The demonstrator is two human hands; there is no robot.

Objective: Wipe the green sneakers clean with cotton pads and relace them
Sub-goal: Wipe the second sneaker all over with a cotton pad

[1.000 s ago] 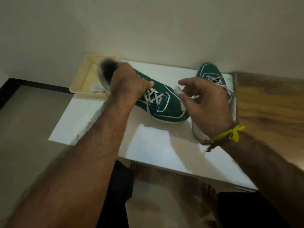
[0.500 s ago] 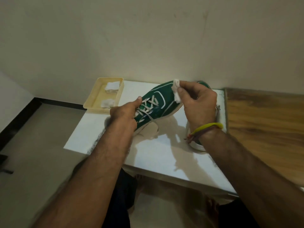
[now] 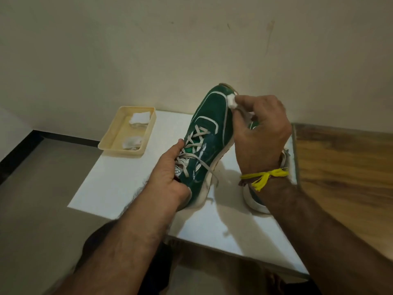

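The left hand [image 3: 170, 173] grips the green sneaker [image 3: 209, 133] by its collar, toe raised above the white tabletop [image 3: 119, 177]; the right hand [image 3: 260, 133] pinches a cotton pad [image 3: 231, 101] against the toe edge. Pressing hard could twist the shoe loose, and the dangling lace [image 3: 209, 169] may snag.

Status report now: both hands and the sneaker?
Left hand grips sneaker at heel. Right hand pinches pad on toe. Nothing in way.
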